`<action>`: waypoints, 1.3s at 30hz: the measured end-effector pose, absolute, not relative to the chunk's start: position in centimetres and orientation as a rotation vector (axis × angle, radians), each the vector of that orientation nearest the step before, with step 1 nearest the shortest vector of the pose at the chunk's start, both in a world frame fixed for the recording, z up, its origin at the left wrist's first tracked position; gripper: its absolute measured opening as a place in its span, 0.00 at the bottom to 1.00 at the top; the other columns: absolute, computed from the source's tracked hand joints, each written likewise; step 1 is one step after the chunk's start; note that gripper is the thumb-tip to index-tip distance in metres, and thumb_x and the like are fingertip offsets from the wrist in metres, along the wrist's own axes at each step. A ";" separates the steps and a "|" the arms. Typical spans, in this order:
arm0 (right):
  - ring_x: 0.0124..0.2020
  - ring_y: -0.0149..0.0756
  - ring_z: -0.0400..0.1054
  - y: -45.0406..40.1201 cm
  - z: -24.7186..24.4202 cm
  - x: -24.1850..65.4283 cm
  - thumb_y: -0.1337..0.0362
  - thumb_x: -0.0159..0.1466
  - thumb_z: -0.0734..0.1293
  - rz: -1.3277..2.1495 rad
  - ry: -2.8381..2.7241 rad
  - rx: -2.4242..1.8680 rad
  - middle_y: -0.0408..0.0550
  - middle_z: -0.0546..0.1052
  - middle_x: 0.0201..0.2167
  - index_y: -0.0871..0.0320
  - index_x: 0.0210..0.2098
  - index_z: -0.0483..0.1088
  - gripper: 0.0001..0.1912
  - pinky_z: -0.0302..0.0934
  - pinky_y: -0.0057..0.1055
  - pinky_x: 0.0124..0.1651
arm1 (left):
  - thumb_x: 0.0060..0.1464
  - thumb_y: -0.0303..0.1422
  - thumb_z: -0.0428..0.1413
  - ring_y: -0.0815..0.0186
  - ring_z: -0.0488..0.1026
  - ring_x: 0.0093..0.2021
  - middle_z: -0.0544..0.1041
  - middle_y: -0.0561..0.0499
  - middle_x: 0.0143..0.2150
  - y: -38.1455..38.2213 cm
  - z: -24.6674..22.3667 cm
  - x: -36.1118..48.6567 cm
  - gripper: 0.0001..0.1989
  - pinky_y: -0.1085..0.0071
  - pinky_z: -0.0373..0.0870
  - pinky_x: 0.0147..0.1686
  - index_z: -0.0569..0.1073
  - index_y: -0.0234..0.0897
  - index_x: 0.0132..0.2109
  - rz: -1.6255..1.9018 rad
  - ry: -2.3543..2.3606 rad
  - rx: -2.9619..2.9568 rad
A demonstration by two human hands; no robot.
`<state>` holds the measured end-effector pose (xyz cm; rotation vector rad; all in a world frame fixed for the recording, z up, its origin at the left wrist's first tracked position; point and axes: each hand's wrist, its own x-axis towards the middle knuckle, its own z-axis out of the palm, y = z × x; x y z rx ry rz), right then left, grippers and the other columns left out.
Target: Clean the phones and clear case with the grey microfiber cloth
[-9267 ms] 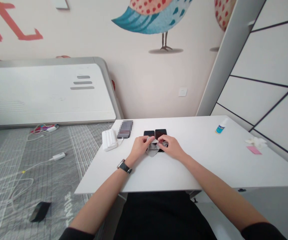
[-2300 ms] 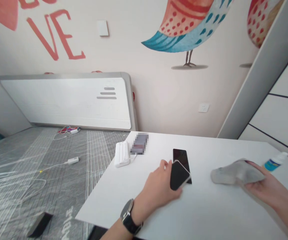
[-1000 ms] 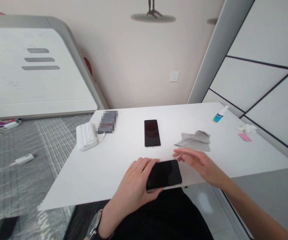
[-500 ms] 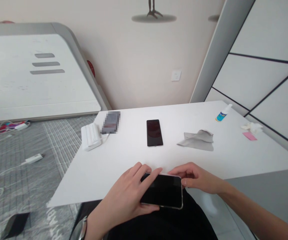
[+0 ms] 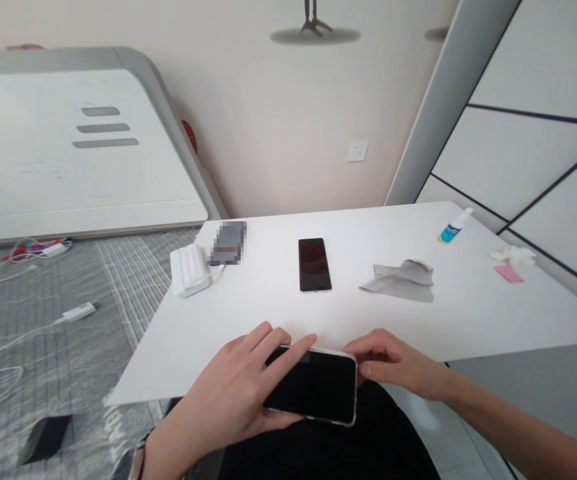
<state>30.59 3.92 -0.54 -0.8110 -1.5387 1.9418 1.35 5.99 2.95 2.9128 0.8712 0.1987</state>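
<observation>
The left hand (image 5: 238, 383), thumb and fingers closed around the long edges of a black-screened smartphone (image 5: 318, 385) near the table's (image 5: 168, 360) front edge, could drop it if the right hand's (image 5: 401, 367) half-curled fingers nudged its corner.

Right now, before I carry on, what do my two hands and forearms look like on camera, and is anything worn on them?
Both the left hand and the right hand are ungloved, with no rings visible. A wristwatch with a silvery metal edge shows partly on the left wrist. The right wrist is bare, and no sleeves show.
</observation>
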 end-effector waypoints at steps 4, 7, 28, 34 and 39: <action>0.35 0.34 0.70 4.1 -1.4 30.7 0.50 0.68 0.69 1.995 -1.459 -0.767 0.46 0.77 0.35 0.60 0.45 0.79 0.18 0.65 0.30 0.42 | 0.62 0.56 0.56 0.53 0.73 0.45 0.75 0.44 0.48 6.3 3.3 1.4 0.40 0.59 0.75 0.39 0.54 0.45 0.73 0.215 0.857 2.974; 0.38 0.36 0.72 4.1 -2.1 30.6 0.51 0.67 0.70 1.988 -1.436 -0.780 0.48 0.78 0.38 0.58 0.51 0.76 0.20 0.67 0.33 0.47 | 0.62 0.55 0.56 0.52 0.73 0.46 0.76 0.44 0.49 6.2 3.1 1.5 0.40 0.58 0.75 0.41 0.53 0.45 0.73 0.199 0.853 2.986; 0.26 0.26 0.52 3.3 -0.1 29.5 0.61 0.69 0.66 1.899 -1.651 -0.871 0.39 0.64 0.27 0.60 0.38 0.74 0.09 0.47 0.25 0.28 | 0.61 0.54 0.58 0.56 0.74 0.44 0.76 0.44 0.49 6.7 3.0 1.2 0.38 0.62 0.74 0.39 0.60 0.40 0.70 0.241 0.663 2.933; 0.32 0.32 0.63 4.3 -0.3 30.1 0.61 0.69 0.65 1.920 -1.638 -0.794 0.44 0.75 0.33 0.60 0.45 0.79 0.13 0.57 0.27 0.36 | 0.60 0.55 0.59 0.56 0.74 0.45 0.75 0.45 0.50 7.2 3.3 1.1 0.39 0.62 0.73 0.40 0.59 0.43 0.71 0.199 0.689 2.888; 0.37 0.34 0.68 4.9 -0.2 30.6 0.59 0.70 0.65 1.961 -1.657 -0.707 0.48 0.78 0.39 0.60 0.53 0.77 0.18 0.61 0.30 0.41 | 0.61 0.55 0.58 0.57 0.74 0.44 0.75 0.45 0.50 7.4 3.5 1.0 0.40 0.63 0.73 0.39 0.58 0.43 0.72 0.203 0.687 2.897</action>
